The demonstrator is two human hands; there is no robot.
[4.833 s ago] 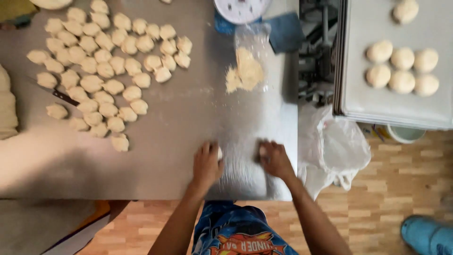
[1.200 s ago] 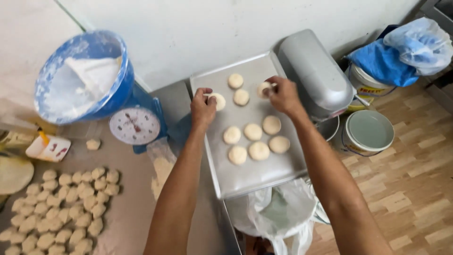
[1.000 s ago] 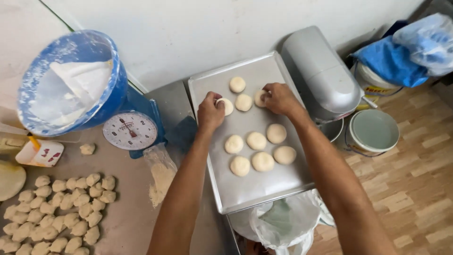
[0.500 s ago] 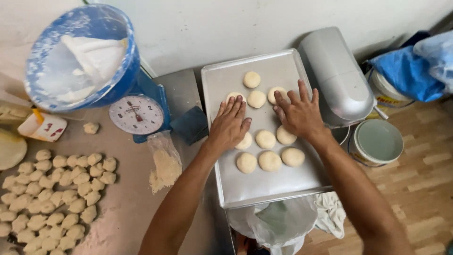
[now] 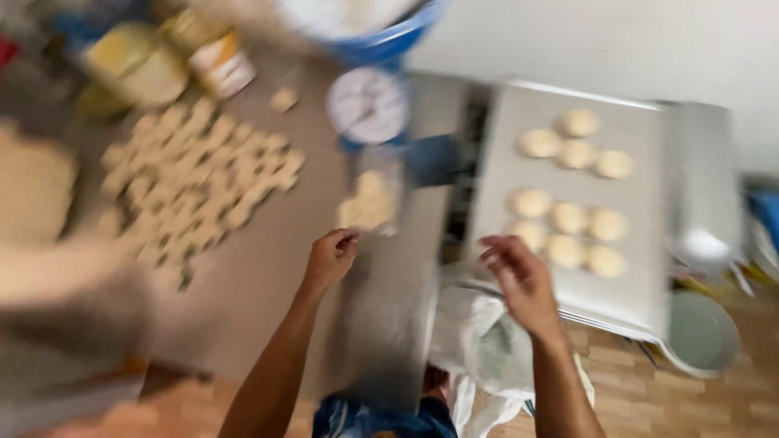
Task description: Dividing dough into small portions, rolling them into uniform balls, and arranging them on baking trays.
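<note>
Tray part-filled; most dough pieces not yet shaped.

Nine rounded dough balls (image 5: 568, 217) sit on the baking tray (image 5: 633, 284); a large spread of cut dough pieces (image 5: 195, 182) lies on the bench (image 5: 268, 276). Your left hand (image 5: 329, 259) hovers over the bench, fingers loosely curled, apparently empty; your right hand (image 5: 523, 280), fingers half open, holds nothing at the tray's near edge. Motion blur limits certainty.

Bare tabletop (image 5: 268, 276) below dough pieces (image 5: 203, 178): open passage. Scale (image 5: 369, 105) and flour heap (image 5: 367, 203) block its right side; tray (image 5: 641, 284) beyond, near strip free.
</note>
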